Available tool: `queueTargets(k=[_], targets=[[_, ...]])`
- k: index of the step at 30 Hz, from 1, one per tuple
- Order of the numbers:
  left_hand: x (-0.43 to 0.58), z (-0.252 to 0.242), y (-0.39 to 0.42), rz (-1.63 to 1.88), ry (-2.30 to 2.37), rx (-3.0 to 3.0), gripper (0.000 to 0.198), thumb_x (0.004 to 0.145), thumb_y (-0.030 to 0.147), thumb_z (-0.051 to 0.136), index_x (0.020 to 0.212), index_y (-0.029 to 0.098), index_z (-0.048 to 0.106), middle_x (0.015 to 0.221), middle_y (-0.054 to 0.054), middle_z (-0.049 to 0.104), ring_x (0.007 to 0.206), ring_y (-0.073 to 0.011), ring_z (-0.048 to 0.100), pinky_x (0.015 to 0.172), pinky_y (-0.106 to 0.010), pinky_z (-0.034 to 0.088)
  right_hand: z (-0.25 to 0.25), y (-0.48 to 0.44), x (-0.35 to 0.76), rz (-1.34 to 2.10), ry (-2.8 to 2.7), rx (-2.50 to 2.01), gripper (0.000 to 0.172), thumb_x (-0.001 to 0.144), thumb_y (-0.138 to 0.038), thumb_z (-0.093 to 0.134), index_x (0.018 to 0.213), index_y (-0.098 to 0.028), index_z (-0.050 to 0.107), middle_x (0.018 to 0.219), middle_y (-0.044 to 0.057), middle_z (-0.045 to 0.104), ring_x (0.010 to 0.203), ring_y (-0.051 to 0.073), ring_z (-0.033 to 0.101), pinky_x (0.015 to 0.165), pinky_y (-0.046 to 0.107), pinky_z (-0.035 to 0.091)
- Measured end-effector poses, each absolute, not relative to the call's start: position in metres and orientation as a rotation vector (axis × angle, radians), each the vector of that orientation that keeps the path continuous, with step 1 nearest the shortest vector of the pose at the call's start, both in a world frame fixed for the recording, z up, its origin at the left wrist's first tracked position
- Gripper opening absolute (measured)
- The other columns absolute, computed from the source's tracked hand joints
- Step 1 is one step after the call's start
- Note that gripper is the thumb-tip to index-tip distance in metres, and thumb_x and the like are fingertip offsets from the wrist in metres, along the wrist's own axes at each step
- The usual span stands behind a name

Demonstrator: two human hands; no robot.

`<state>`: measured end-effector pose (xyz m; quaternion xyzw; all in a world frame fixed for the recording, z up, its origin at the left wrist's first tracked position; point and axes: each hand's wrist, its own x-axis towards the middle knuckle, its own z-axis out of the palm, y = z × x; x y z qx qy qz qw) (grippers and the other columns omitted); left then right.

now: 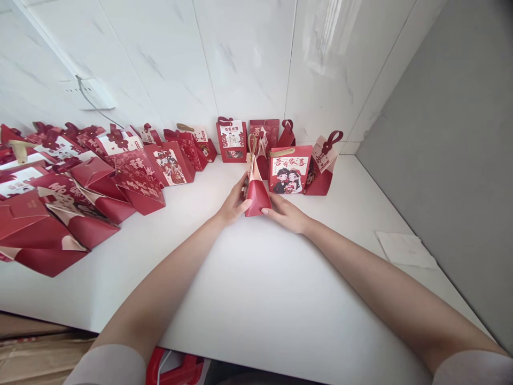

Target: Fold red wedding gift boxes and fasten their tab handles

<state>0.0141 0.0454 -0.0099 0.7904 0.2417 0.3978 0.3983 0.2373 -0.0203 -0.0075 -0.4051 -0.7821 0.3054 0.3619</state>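
Note:
Between my two hands a red gift box (258,199) stands on the white table, its narrow side facing me and a gold loop handle on top. My left hand (234,202) wraps its left side, thumb on the near edge. On the right side, my right hand (286,212) holds it with the thumb at the lower corner; its other fingers are partly hidden behind the box. Just right of it is a red box with a cartoon couple (290,172). Beside that, a box with a dark red strap (321,168) stands at an angle.
Many similar red boxes (138,182) crowd the table's left side. Another box (232,140) stands against the tiled wall (248,59). A white tissue (406,249) lies near the right edge, by a grey panel (449,139). A cable (86,93) hangs from the wall socket.

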Motion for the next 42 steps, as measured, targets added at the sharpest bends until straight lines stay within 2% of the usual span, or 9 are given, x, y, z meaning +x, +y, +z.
queueTargets(k=[17,26,42], targets=[[0.0135,-0.0115,0.0463,1.003,0.62,1.995,0.093,0.085,0.065,0.055,0.158,0.024,0.016,0.157,-0.016,0.034,0.134,-0.0376,0.044,0.107,-0.05,0.042,-0.0082,-0.0195,0.237,0.782,-2.027,-1.055,0.064,0.096,-0.059,0.05,0.148,-0.024,0.039,0.147,0.012,0.05,0.133,0.029,0.049,0.112,0.049,0.039],[0.0129,-0.0139,0.0482,1.012,0.602,2.004,0.092,0.085,0.064,0.055,0.158,0.024,0.016,0.156,-0.016,0.036,0.131,-0.0364,0.047,0.106,-0.05,0.044,-0.0071,-0.0197,0.2373,0.778,-2.029,-1.056,0.066,0.095,-0.059,0.049,0.149,-0.023,0.038,0.146,0.012,0.05,0.133,0.028,0.049,0.113,0.048,0.039],[0.0143,-0.0081,0.0428,0.99,0.608,1.97,0.091,0.086,0.063,0.055,0.158,0.025,0.015,0.157,-0.015,0.033,0.134,-0.0366,0.044,0.107,-0.049,0.042,-0.0071,-0.0197,0.2374,0.766,-2.033,-1.043,0.064,0.095,-0.06,0.048,0.149,-0.026,0.039,0.147,0.011,0.05,0.133,0.03,0.05,0.112,0.052,0.04]])
